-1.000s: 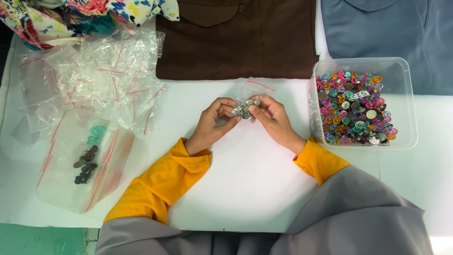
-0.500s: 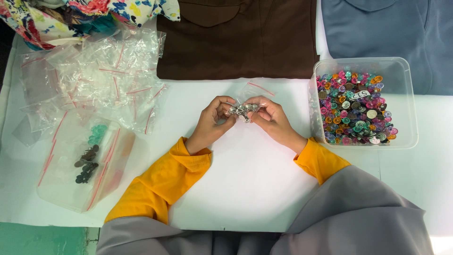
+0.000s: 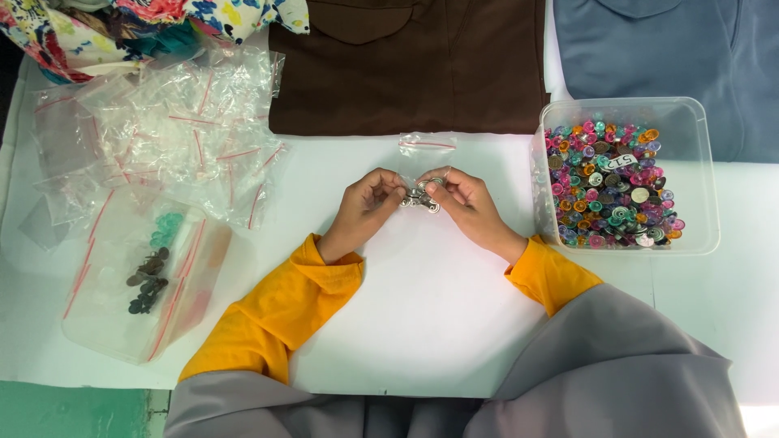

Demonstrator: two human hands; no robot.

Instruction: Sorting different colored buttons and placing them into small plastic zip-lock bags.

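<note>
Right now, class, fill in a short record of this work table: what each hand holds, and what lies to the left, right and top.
Left hand: pinches the small clear bag of silver buttons
Right hand: pinches the same bag
Right side: clear tub of mixed coloured buttons
Left side: pile of empty clear bags; larger bag of dark and teal buttons
Top: brown garment, blue garment, floral cloth
Surface: white table

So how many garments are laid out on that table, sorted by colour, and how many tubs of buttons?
Brown garment: 1
Blue-grey garment: 1
Floral garment: 1
Clear tub of coloured buttons: 1
Total: 4

The loose clear bags overlap too much to count. Both hands, left and right, pinch one small bag of metal buttons.
</note>
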